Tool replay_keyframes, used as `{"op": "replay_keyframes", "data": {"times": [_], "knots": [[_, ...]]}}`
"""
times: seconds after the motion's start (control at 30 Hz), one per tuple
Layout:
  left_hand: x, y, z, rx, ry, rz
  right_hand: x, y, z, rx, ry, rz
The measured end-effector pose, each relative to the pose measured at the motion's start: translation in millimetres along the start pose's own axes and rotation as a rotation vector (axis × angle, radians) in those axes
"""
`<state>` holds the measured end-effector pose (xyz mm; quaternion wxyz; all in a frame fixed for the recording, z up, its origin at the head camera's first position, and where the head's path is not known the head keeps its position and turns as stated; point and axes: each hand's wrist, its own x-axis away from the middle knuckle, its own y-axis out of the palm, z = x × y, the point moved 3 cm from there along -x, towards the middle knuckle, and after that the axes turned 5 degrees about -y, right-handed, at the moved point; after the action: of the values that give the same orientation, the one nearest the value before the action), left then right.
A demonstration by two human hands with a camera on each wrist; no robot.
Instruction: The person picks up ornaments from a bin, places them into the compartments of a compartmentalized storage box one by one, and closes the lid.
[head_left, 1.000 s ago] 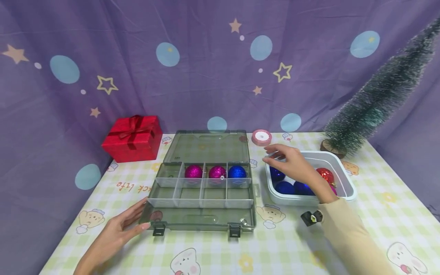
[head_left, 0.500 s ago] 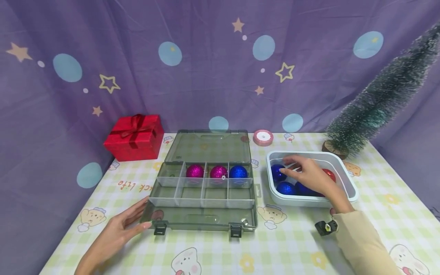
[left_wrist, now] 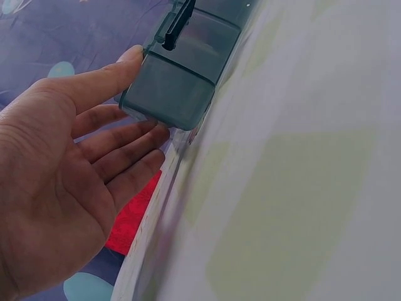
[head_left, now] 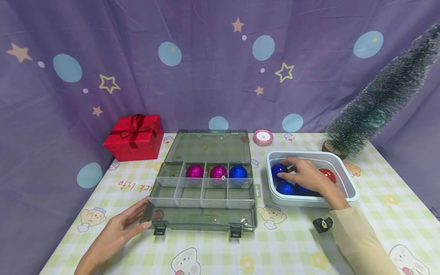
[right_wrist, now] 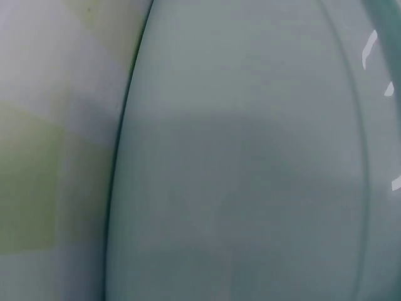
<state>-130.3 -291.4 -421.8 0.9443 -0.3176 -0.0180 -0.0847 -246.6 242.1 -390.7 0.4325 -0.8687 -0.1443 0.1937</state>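
A smoky, see-through divided storage box lies with its lid folded back in the head view. Its far row holds two magenta glitter baubles and a blue glitter bauble. At its near left corner my left hand touches it, thumb on the front, fingers loosely extended along the side; the left wrist view shows this hand too. Inside the white tub, my right hand pinches a shiny blue bauble between thumb and fingers. The right wrist view shows only the tub wall and tablecloth.
Other blue baubles and a red bauble lie in the tub. Behind stand a ribbon spool and a small frosted tree. A red gift box sits at the back left. A purple curtain hangs behind.
My right hand has come down into the white tub from above its left rim and taken hold of the shiny blue bauble. The left hand stays at the storage box's corner.
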Motion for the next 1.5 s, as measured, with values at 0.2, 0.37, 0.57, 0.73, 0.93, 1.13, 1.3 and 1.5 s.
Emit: {"op": "replay_keyframes", "data": {"times": [0.2,0.37,0.57,0.73,0.93,1.13,1.3,1.5], "knots": [[0.6,-0.5,0.3,0.017,0.003,0.004,-2.3,0.3,1.1,0.034,0.009,-0.013],[0.7,-0.2,0.1,0.039,-0.008,-0.005,-1.0,-0.3,2.4,0.021,0.008,-0.011],[0.5,-0.3,0.3,0.045,-0.016,-0.006,3.7,-3.9,2.8,0.018,0.018,0.007],[0.5,-0.4,-0.6,0.010,-0.005,0.008,8.5,-9.0,-0.4,-0.033,0.024,0.015],[1.0,-0.4,0.2,0.030,0.014,0.004,14.2,-17.0,-8.9,-0.078,0.025,0.019],[0.7,-0.4,0.1,0.013,0.024,0.013,15.8,-25.5,-20.1,-0.080,0.020,0.054],[1.6,0.3,-1.0,0.021,0.027,0.010,15.7,-30.1,-27.1,-0.076,-0.015,0.084],[2.3,-0.1,0.7,0.030,0.032,0.006,14.9,-34.6,-32.9,-0.062,-0.038,0.114]]}}
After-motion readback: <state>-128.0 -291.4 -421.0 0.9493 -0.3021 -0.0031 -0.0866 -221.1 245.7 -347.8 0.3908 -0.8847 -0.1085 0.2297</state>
